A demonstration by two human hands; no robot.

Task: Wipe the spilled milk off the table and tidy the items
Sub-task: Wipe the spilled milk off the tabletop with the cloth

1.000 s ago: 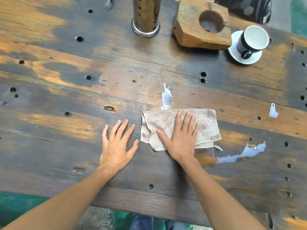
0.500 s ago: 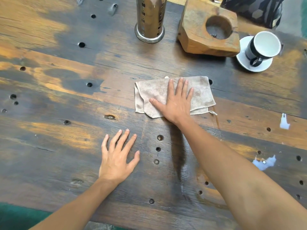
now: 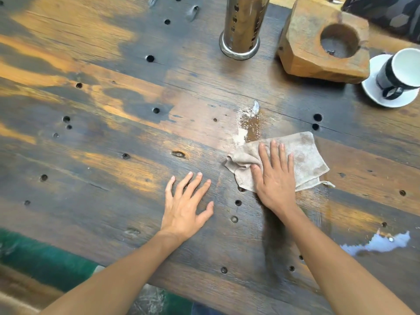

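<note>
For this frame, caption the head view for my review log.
Right hand presses a cloth onto the wooden table, left hand flat; milk puddle unwiped at right.

We see a table [image 3: 113, 110] of dark grey-brown planks streaked with orange-amber patches and dotted with black holes. At its centre lies a beige cloth [image 3: 304, 155], mottled with darker greyish stains. At 12 o'clock from the cloth a pale whitish smear [image 3: 243, 130] fades over the brown wood. At 4 o'clock a white puddle [image 3: 381, 244] has a bluish sheen. At 12 o'clock on the table stands a shiny silver tube [image 3: 242, 30] patterned with dark oval holes. At 1 o'clock a tan-orange block [image 3: 306, 62] has a greyish hollow. At 2 o'clock a cup [image 3: 395, 73], black outside and white inside, rests on a white saucer [image 3: 372, 92]. At 7 o'clock we see a green floor [image 3: 45, 255].
</note>
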